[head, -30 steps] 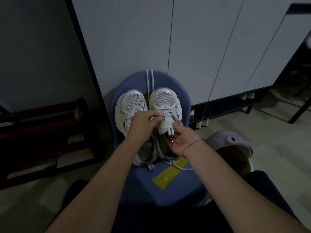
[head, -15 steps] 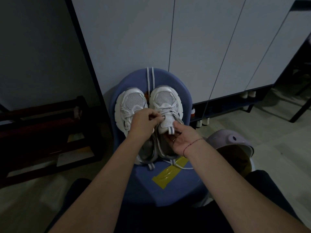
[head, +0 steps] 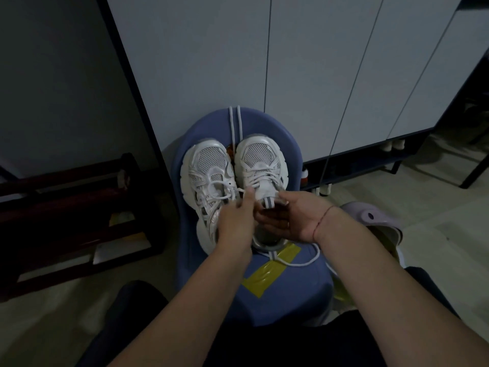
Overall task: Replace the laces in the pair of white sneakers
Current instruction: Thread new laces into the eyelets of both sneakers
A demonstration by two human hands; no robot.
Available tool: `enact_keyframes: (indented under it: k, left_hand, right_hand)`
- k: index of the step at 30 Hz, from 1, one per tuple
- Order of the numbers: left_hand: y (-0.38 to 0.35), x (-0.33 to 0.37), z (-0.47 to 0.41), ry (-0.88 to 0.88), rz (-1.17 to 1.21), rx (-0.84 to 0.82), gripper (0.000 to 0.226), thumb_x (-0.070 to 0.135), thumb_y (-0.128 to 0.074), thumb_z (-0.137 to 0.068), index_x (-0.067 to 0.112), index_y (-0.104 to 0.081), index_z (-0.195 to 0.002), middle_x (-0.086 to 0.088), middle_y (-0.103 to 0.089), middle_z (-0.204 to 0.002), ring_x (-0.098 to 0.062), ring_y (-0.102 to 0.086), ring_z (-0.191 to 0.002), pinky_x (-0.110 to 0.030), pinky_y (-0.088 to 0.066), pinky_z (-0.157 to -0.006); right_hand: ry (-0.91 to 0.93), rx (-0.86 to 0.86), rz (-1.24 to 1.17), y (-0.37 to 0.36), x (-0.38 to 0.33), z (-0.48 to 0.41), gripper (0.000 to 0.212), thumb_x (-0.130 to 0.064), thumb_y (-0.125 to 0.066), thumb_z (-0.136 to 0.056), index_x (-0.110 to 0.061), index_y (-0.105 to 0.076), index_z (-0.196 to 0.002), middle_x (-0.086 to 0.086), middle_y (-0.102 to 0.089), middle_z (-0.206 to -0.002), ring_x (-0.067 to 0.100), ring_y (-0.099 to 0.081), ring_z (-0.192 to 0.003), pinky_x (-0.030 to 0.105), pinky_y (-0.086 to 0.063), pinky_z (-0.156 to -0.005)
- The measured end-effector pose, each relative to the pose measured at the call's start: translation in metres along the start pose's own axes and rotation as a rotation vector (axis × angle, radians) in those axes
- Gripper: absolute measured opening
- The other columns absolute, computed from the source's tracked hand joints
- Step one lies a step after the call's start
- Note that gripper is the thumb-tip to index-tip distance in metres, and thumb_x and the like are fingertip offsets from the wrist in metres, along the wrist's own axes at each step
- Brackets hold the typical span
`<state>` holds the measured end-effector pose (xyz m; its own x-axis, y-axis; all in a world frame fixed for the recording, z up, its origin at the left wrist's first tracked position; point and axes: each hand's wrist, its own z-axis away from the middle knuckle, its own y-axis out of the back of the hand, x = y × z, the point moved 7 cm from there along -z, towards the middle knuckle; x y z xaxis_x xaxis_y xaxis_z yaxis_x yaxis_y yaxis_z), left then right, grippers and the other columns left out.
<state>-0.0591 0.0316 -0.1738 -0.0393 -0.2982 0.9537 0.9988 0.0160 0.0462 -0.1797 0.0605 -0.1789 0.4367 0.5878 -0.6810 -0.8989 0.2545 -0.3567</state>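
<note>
Tape [head: 270,271] of yellow colour is stuck on the near part of the blue chair [head: 296,295] seat, and a loose lace end [head: 304,263] lies curved just beside it, toward the right edge. Farther, my two hands are close together over the near halves of the sneakers. My left hand [head: 235,221] pinches a white lace [head: 239,191] with thumb and curled fingers; I cannot tell to which shoe it belongs. My right hand [head: 296,215] grips the tongue of the right sneaker [head: 260,160], thumb on top. The left sneaker [head: 206,168] stands just beside it, toes toward the chair back. Two lace strands [head: 234,123] hang over the back edge, before the pale cabinet [head: 317,62].
</note>
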Motion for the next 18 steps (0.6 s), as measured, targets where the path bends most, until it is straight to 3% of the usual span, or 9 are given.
enact_keyframes:
  k: [2, 4, 6, 9, 12, 14, 16, 18]
  left_hand:
    - [-0.02, -0.03, 0.013, 0.37, 0.282, -0.111, 0.05, 0.046, -0.057, -0.094, 0.012, -0.057, -0.057, 0.003, -0.051, -0.043, -0.01, -0.042, -0.041, -0.017, -0.034, -0.039]
    - [-0.035, -0.04, 0.021, 0.531, 0.434, -0.218, 0.051, 0.052, -0.056, -0.092, 0.009, -0.063, -0.066, -0.001, -0.059, -0.049, -0.012, -0.05, -0.043, -0.014, -0.04, -0.038]
    - [-0.046, -0.036, 0.017, 0.562, 0.539, -0.32, 0.057, 0.058, -0.051, -0.091, 0.004, -0.069, -0.084, -0.008, -0.07, -0.069, -0.017, -0.064, -0.056, -0.021, -0.053, -0.051]
    - [-0.05, -0.026, 0.009, 0.558, 0.677, -0.313, 0.058, 0.054, -0.052, -0.093, -0.001, -0.066, -0.106, -0.017, -0.069, -0.097, -0.027, -0.066, -0.084, -0.035, -0.055, -0.075]
    - [-0.054, -0.024, 0.009, 0.557, 0.777, -0.261, 0.045, 0.043, -0.059, -0.093, -0.002, -0.065, -0.095, -0.017, -0.071, -0.085, -0.028, -0.064, -0.082, -0.037, -0.053, -0.075]
    - [-0.055, -0.024, 0.013, 0.552, 0.786, -0.256, 0.04, 0.038, -0.058, -0.095, 0.0, -0.063, -0.085, -0.013, -0.07, -0.064, -0.026, -0.062, -0.075, -0.035, -0.052, -0.068]
    - [-0.056, -0.021, 0.015, 0.541, 0.784, -0.267, 0.035, 0.033, -0.056, -0.097, 0.002, -0.062, -0.082, -0.011, -0.068, -0.056, -0.024, -0.06, -0.073, -0.033, -0.05, -0.064]
    - [-0.055, -0.019, 0.016, 0.518, 0.778, -0.279, 0.033, 0.03, -0.054, -0.099, 0.003, -0.062, -0.082, -0.011, -0.069, -0.058, -0.024, -0.06, -0.073, -0.034, -0.05, -0.067]
  right_hand:
    - [0.012, 0.009, 0.11, 0.005, -0.004, 0.001, 0.037, -0.037, -0.041, -0.099, -0.006, -0.062, -0.092, 0.009, -0.069, -0.073, 0.019, -0.066, -0.065, 0.025, -0.055, -0.051]
    - [0.043, 0.04, 0.225, 0.009, -0.009, 0.002, 0.038, -0.037, -0.041, -0.099, -0.008, -0.062, -0.088, 0.006, -0.069, -0.067, 0.014, -0.064, -0.056, 0.019, -0.05, -0.048]
    - [0.079, 0.102, 0.406, 0.012, -0.014, 0.004, 0.039, -0.038, -0.041, -0.099, -0.008, -0.061, -0.083, 0.004, -0.066, -0.062, 0.01, -0.057, -0.046, 0.015, -0.043, -0.043]
    - [0.23, 0.255, 0.795, 0.02, -0.035, 0.01, 0.041, -0.037, -0.049, -0.096, -0.003, -0.063, -0.078, 0.003, -0.061, -0.054, 0.012, -0.049, -0.045, 0.018, -0.038, -0.041]
    - [0.547, 0.472, 1.104, 0.028, -0.07, 0.015, 0.046, -0.034, -0.057, -0.092, 0.007, -0.065, -0.072, 0.006, -0.057, -0.055, 0.016, -0.048, -0.05, 0.029, -0.044, -0.054]
    - [0.737, 0.494, 0.952, 0.026, -0.082, 0.018, 0.032, -0.025, -0.064, -0.088, 0.004, -0.067, -0.074, 0.004, -0.057, -0.06, 0.007, -0.051, -0.051, 0.026, -0.047, -0.058]
    - [0.776, 0.387, 0.752, 0.017, -0.079, 0.012, 0.011, -0.016, -0.067, -0.086, -0.006, -0.07, -0.085, -0.001, -0.062, -0.069, -0.002, -0.054, -0.055, 0.009, -0.045, -0.055]
    - [0.769, 0.338, 0.711, 0.01, -0.071, -0.001, 0.005, -0.013, -0.069, -0.084, -0.01, -0.07, -0.087, 0.006, -0.067, -0.082, 0.006, -0.059, -0.07, 0.015, -0.05, -0.067]
